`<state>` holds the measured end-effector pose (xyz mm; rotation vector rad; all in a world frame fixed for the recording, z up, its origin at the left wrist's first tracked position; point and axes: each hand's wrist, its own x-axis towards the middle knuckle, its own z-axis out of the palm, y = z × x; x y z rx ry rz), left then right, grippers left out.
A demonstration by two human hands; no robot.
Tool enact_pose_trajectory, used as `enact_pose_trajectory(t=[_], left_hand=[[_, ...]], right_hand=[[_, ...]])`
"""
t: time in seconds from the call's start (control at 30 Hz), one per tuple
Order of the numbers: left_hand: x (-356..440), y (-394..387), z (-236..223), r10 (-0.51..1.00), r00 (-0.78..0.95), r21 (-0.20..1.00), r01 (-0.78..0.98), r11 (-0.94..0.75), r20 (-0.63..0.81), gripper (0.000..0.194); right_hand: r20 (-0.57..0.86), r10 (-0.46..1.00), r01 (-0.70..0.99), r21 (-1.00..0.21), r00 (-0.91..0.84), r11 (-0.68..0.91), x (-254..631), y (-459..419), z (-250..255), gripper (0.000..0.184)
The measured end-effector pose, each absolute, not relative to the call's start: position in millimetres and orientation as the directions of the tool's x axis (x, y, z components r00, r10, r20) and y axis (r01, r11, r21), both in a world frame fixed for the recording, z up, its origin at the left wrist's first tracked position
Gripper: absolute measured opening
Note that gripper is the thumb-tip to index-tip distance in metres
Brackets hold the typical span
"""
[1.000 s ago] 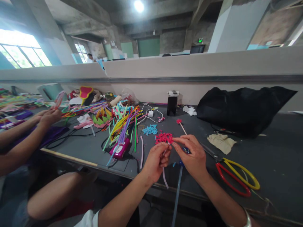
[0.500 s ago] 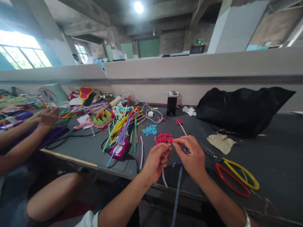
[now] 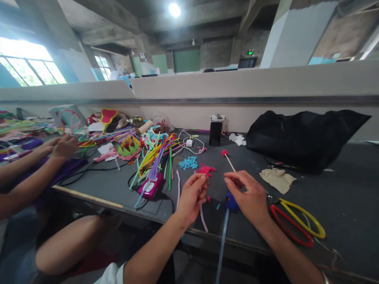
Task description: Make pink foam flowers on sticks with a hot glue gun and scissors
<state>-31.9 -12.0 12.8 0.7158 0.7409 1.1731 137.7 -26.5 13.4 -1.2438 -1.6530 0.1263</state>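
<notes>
My left hand (image 3: pixel 194 197) is closed in a pinch above the table, its fingertips in front of a pile of small pinkish-red pieces (image 3: pixel 206 169). From beneath it hangs a thin lilac strip (image 3: pixel 203 220), like a pipe cleaner, that it grips; its upper end is hidden by the fingers. My right hand (image 3: pixel 247 193) is apart to the right, thumb and forefinger together; anything between them is too small to make out. Just beyond it lies a pale stem (image 3: pixel 230 163) with a red fluffy head (image 3: pixel 224 152). A blue object (image 3: pixel 231 202) with a translucent rod (image 3: pixel 222 246) is partly under this hand.
Scissors with red and yellow handles (image 3: pixel 302 221) lie at right, near a beige cloth (image 3: pixel 277 180) and black bag (image 3: pixel 308 142). Blue pieces (image 3: pixel 188 162), colourful pipe cleaners (image 3: pixel 156 157) and a magenta device (image 3: pixel 151 186) lie left. Another person's hands (image 3: pixel 63 148) work at far left.
My right hand has moved right, away from my left hand, where the two had met at a small pink-red piece. My left hand has shifted slightly with the lilac strip.
</notes>
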Motion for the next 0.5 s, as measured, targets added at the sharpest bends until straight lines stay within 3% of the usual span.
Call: enact_pose_trajectory(t=[0.13,0.33,0.5], left_hand=[[-34,-10,12,0.980,0.174,0.830,-0.528,0.178,-0.099,0.030],[-34,-10,13,0.984,0.165,0.849,-0.510,0.140,-0.062,0.031],[-37,-9,14,0.988,0.142,0.846,-0.517,0.129,-0.064,0.031]], right_hand=[[0.541,0.839,0.700,-0.580,-0.052,0.417,148,-29,6,0.013],[0.502,0.856,0.824,-0.427,-0.127,0.373,161,-36,-9,0.015],[0.378,0.913,0.891,-0.347,-0.154,0.294,175,-42,-15,0.015]])
